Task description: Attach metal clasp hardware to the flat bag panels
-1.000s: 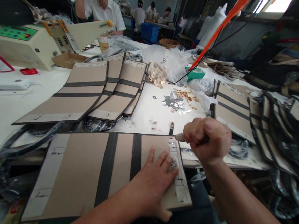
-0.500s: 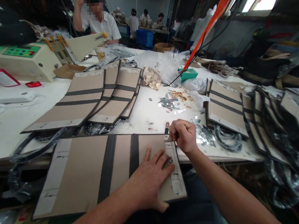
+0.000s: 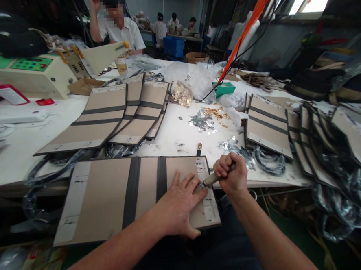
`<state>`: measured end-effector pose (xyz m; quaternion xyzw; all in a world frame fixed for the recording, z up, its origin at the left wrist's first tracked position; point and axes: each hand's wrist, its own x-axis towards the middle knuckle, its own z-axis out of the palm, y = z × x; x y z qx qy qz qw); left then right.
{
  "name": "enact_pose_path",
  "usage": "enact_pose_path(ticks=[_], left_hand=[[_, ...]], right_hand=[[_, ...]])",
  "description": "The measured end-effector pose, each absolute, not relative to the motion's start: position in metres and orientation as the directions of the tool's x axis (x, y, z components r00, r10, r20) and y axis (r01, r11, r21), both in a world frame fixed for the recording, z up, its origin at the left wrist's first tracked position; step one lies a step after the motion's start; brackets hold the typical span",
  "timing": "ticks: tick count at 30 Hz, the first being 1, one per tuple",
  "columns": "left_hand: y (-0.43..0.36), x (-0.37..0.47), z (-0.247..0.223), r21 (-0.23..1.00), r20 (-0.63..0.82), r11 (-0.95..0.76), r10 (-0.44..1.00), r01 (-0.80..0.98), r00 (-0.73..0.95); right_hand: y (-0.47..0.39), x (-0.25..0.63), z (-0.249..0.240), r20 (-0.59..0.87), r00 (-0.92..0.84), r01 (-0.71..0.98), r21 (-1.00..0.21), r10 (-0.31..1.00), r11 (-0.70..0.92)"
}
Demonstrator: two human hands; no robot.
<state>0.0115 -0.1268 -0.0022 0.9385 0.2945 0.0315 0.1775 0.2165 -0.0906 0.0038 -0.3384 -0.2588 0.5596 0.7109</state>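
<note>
Right hand now lower, clenched round tool handle.

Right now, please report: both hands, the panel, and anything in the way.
Left hand resting on panel, fingers spread. Right hand gripping tool, tip at panel's right-end strip. Possibly in the way: left fingers, close to tip.

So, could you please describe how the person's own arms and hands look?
The left hand and right hand wear no gloves. No sleeve shows on the left forearm or the right forearm, and neither wrist shows a watch or bracelet.
</note>
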Motion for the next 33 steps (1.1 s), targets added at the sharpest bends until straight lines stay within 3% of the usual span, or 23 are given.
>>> enact_pose_path(ticks=[4,7,9,11,14,19,23,27,30,33], left_hand=[[-0.128,0.012,0.000,0.352,-0.051,-0.765,0.560,0.539,0.827],[-0.128,0.012,0.000,0.351,-0.047,-0.767,0.558,0.537,0.828],[-0.128,0.011,-0.001,0.355,-0.040,-0.771,0.552,0.529,0.833],[-0.129,0.011,-0.004,0.355,-0.030,-0.771,0.556,0.529,0.831],[-0.131,0.010,-0.009,0.346,-0.023,-0.759,0.580,0.551,0.814],[-0.136,0.007,-0.014,0.328,-0.003,-0.755,0.600,0.567,0.800],[-0.139,0.004,-0.013,0.337,-0.011,-0.747,0.606,0.573,0.795],[-0.143,0.003,-0.012,0.329,-0.020,-0.733,0.625,0.595,0.781],[-0.144,0.003,-0.010,0.339,-0.020,-0.718,0.641,0.608,0.767],[-0.144,0.002,-0.008,0.353,-0.046,-0.708,0.639,0.611,0.768]], right_hand=[[-0.089,0.218,0.001,-0.070,0.269,-0.658,-0.742,0.961,0.131],[-0.090,0.208,0.001,-0.033,0.278,-0.610,-0.778,0.960,0.150],[-0.092,0.197,0.005,0.058,0.233,-0.448,-0.879,0.971,0.160],[-0.092,0.188,0.015,0.117,0.095,-0.183,-0.974,0.989,0.133],[-0.091,0.182,0.033,0.111,-0.052,0.049,-0.992,0.992,0.113],[-0.093,0.186,0.029,0.193,0.030,-0.050,-0.980,0.981,0.194],[-0.097,0.183,0.025,0.131,-0.002,-0.020,-0.991,0.991,0.131],[-0.098,0.172,0.046,0.229,-0.047,0.009,-0.973,0.972,0.230],[-0.096,0.166,0.047,0.219,-0.187,0.102,-0.965,0.957,0.241],[-0.096,0.170,0.040,0.135,-0.196,0.233,-0.956,0.971,0.180]])
